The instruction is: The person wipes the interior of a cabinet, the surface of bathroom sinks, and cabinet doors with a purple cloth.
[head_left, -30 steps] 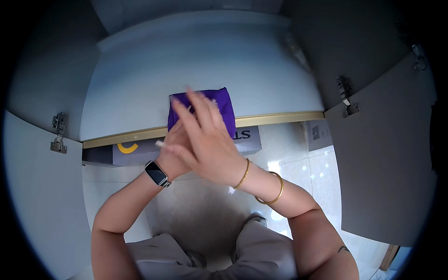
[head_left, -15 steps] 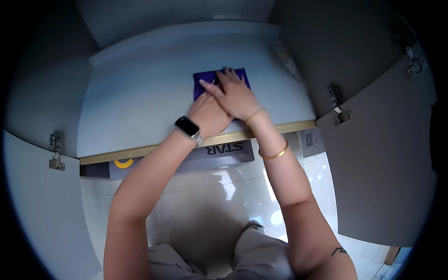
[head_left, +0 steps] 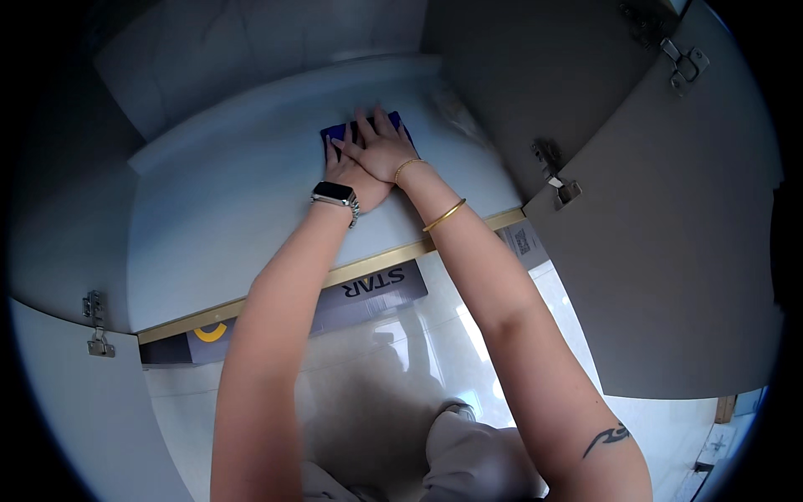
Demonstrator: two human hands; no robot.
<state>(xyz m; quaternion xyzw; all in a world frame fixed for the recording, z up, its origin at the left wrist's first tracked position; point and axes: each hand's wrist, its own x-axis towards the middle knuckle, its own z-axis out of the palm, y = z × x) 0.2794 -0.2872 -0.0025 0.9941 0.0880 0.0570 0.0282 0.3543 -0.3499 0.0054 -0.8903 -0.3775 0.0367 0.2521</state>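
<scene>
The purple cloth [head_left: 335, 134] had just moved deeper into the cabinet. A second before, it hung over the gold strip [head_left: 386, 258] along the front edge of the white shelf [head_left: 226, 226]. Now it lay flat on the shelf, closer to the back edge than the front, and a bit right of the middle. So the work had gone from the front edge to the far part of the shelf. The right hand [head_left: 383, 156] was wide open, fingers spread, lying on top of the left hand [head_left: 358, 178]. The left hand looked open and flat too, its fingers on the cloth, though the right hand hid some of it. Neither hand was curled around anything. Both arms had stretched out straighter. The left wrist wore a watch [head_left: 333, 193]. Below the front edge sat a long grey box [head_left: 335, 299].
</scene>
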